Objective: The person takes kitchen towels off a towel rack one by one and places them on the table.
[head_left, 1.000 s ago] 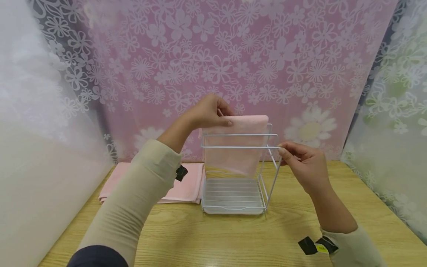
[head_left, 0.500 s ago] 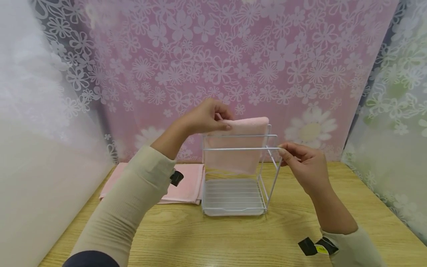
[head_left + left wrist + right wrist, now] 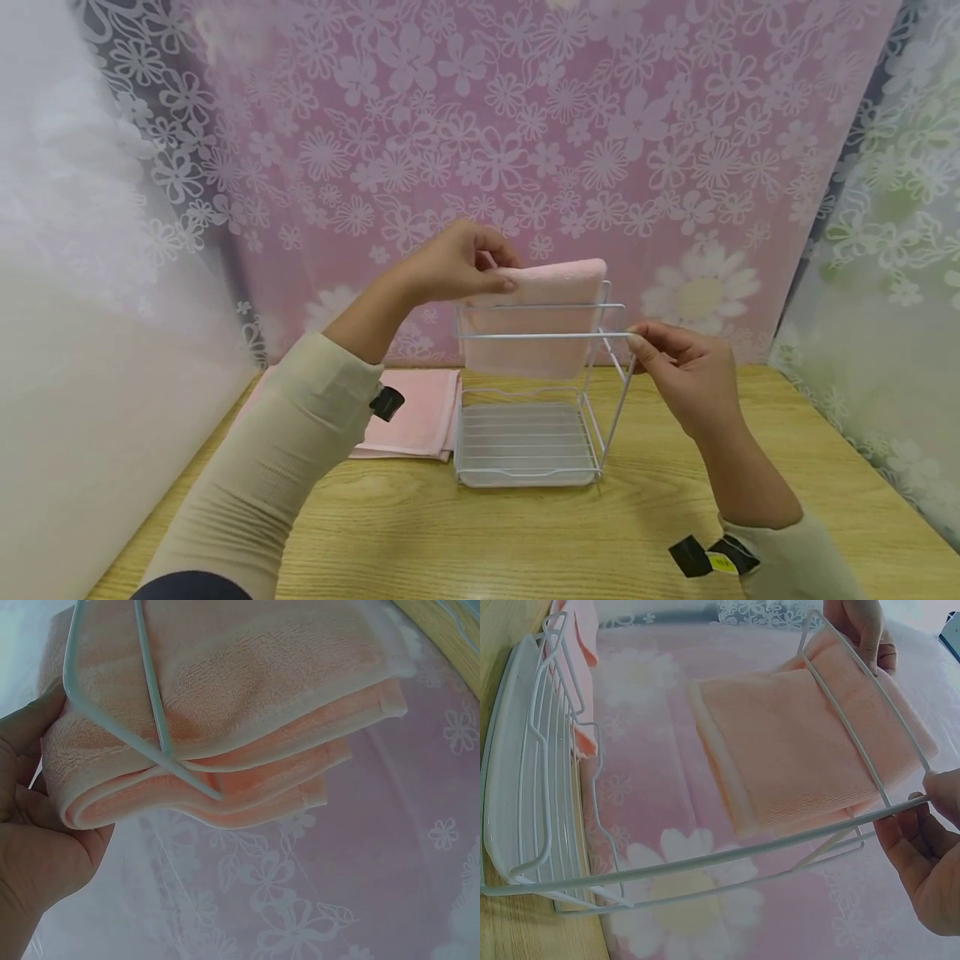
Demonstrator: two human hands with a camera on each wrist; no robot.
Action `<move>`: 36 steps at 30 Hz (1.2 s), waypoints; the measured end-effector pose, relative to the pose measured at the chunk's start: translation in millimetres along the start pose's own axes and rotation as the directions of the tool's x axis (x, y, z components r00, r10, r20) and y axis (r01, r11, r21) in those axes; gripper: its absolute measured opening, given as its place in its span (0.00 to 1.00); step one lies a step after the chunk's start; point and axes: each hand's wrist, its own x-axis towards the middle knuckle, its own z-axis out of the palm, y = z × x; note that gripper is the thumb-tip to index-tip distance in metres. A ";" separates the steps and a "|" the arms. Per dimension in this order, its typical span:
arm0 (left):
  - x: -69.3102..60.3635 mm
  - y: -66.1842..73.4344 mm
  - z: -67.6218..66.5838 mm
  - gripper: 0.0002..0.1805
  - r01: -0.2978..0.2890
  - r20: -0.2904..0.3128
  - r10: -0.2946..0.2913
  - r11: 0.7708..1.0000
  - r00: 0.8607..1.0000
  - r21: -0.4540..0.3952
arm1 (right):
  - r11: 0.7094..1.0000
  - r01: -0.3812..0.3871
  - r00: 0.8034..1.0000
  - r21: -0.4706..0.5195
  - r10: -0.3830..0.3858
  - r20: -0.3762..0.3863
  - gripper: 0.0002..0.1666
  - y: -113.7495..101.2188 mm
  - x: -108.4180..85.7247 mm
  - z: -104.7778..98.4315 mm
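Observation:
A folded pink towel (image 3: 536, 350) hangs in the upper part of a white wire rack (image 3: 543, 336). Its upper edge stands above the rack's top bars, tilted down on the left, and its lower edge is off the rack's base. My left hand (image 3: 457, 262) pinches the towel's upper left corner between thumb and fingers. In the left wrist view, the towel's folded layers (image 3: 247, 697) lie against white bars, one bar end reaching among the layers. My right hand (image 3: 690, 375) pinches the rack's top right front corner; the right wrist view shows that hand's fingers (image 3: 922, 847) at the wire.
At the rack's bottom lies a pale drip tray (image 3: 525, 442) under thin wires. Another folded pink towel (image 3: 412, 408) rests on the wooden table (image 3: 420, 533) left of the rack, partly behind my left sleeve. A flowered pink curtain (image 3: 480, 125) stands close behind.
The left hand has dropped slightly and shifted left, tilting the held towel's upper edge. Its lower edge has risen away from the rack's base. The right hand and rack stay put.

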 end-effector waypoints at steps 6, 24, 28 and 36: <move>-5.4 3.7 -2.2 0.06 -0.001 -0.011 0.001 1.000 1.000 -0.010 | 1.000 0.000 1.000 0.026 0.000 -0.003 0.09 1.6 -0.4 0.4; -26.5 9.6 -16.0 0.05 -0.064 -0.069 0.063 0.998 0.996 -0.010 | 1.000 0.024 1.000 0.017 -0.024 0.012 0.09 0.7 -0.6 -0.1; -32.6 9.0 -19.5 0.06 -0.063 -0.087 0.060 0.998 0.994 -0.024 | 0.999 0.034 0.999 0.007 -0.034 0.015 0.09 0.6 -0.5 -0.2; -45.8 7.6 -27.4 0.08 -0.054 -0.119 0.050 0.998 0.992 -0.037 | 0.999 0.026 1.000 0.028 -0.027 0.012 0.08 0.8 -0.4 -0.8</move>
